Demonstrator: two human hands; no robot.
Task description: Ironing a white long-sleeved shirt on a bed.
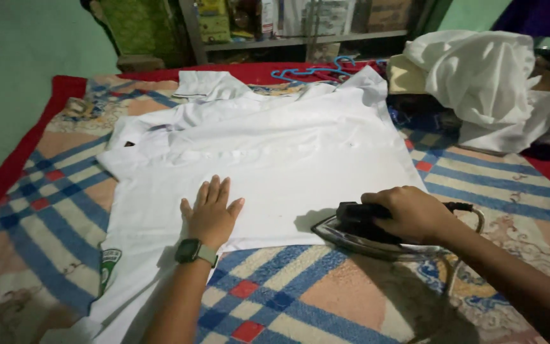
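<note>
Plaid blanket (46, 210) w/ red edge covers the floor. White shirt (275, 159) spread flat at centre. Left hand (211, 213), watch (193, 251) on wrist, lies palm-down on shirt's lower hem at 6 o'clock, fingers spread. Right hand (415, 213) at 4 o'clock, fist closed round handle of iron (367, 232), tip touching hem. White clothes pile (485, 83) at 2 o'clock.

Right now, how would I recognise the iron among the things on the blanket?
Find the checked blanket with the white shirt spread on it. At the shirt's near right edge, the right hand grips the iron: dark handle, shiny metal base, the only hard thing among cloth.
</note>
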